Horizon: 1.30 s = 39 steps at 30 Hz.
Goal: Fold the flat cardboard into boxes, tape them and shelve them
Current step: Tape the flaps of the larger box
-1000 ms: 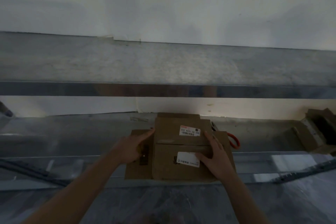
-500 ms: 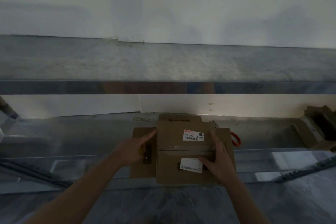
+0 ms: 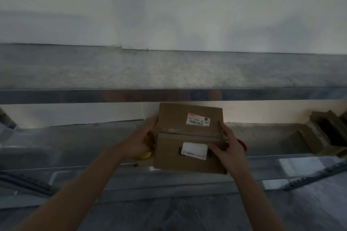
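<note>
A closed brown cardboard box (image 3: 189, 137) with two white labels on its facing side is held between my hands above the lower metal shelf (image 3: 75, 146). Its top edge reaches the front lip of the upper shelf (image 3: 169, 73). My left hand (image 3: 140, 140) grips the box's left side. My right hand (image 3: 228, 148) grips the right side, with the thumb across the front near the lower label. The box's underside and back are hidden.
Something yellow (image 3: 145, 155) lies under my left hand, and a red loop (image 3: 243, 144) shows behind my right hand. More folded cardboard (image 3: 323, 135) sits at the far right of the lower shelf. A white wall rises behind the shelves.
The box has risen off the lower shelf and tilted its labelled face toward me. Both hands shifted from resting on top to gripping its sides.
</note>
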{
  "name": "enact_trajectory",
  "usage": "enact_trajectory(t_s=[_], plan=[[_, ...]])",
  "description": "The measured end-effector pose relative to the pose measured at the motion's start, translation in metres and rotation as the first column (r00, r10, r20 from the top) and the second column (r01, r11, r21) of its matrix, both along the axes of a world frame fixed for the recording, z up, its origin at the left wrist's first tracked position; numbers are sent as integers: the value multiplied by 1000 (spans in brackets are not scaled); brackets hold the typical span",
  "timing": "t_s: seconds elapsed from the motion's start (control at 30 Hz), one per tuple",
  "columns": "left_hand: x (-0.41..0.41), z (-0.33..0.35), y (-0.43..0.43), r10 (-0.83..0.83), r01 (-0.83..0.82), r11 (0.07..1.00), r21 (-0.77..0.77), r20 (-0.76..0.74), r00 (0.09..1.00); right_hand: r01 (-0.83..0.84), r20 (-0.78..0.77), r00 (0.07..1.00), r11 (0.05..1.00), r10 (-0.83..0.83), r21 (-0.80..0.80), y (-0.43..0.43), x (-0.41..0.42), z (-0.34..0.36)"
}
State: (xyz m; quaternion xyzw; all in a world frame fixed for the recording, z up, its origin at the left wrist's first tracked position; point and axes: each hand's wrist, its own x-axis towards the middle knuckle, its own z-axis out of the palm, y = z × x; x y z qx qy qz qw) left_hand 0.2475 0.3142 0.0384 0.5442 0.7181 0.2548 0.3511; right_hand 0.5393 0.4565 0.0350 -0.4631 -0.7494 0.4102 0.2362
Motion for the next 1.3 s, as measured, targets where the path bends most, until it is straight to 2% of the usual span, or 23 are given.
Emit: enact_trajectory(t_s=[0.13, 0.27, 0.47, 0.77, 1.0, 1.13, 1.2, 1.3], plan=[[-18, 37, 13, 56, -57, 998, -17, -86, 995, 14, -66, 998, 996, -8, 87, 15, -19, 36], [-29, 57, 18, 109, -107, 994, 22, -87, 990, 31, -77, 997, 995, -24, 96, 30, -35, 51], [-25, 36, 13, 87, -93, 985, -148, -47, 995, -20, 80, 997, 1000, 19, 2, 38, -53, 28], [-28, 13, 6, 128, -131, 980, -153, -27, 991, -77, 114, 989, 992, 89, -100, 32, -50, 18], [-24, 5, -5, 117, -124, 977, -171, -45, 992, -110, 24, 993, 979, 116, -173, 16, -41, 9], [-23, 4, -9, 115, -120, 977, -175, -36, 993, -103, 42, 993, 984, 111, -146, 12, -42, 6], [-23, 7, -9, 120, -120, 981, -151, -6, 993, -103, -20, 995, 982, 101, -161, 12, -42, 11], [-31, 20, -5, 152, -150, 987, -64, 36, 988, -59, -110, 993, 996, 51, -70, 20, -42, 28]])
